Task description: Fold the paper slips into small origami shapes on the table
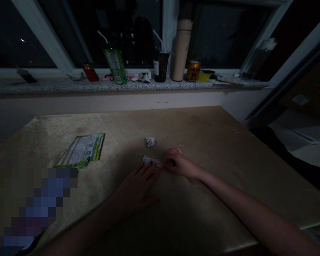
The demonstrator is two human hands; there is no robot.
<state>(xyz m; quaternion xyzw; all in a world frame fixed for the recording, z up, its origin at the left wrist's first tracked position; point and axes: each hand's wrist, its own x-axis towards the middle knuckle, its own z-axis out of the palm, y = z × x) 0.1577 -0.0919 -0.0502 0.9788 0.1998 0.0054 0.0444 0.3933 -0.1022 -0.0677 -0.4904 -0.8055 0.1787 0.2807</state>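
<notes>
Pale flask beside orange can, red jar, speckled sill

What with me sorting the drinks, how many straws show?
2: one straw in the green container, another straw in the dark cup, both on the windowsill. Others may be hidden.

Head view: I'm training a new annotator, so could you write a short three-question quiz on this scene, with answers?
1. Which hand lies flat, fingers extended, partly over the small white-and-orange printed paper piece?
2. Where on the broad tan table is the stack of green-bordered printed sheets? a) right side b) left side c) centre
3. True or false: the tall beige cylindrical flask stands right of the dark cup with a white straw.

Key: 1. The left hand. 2. b. 3. True.
</notes>
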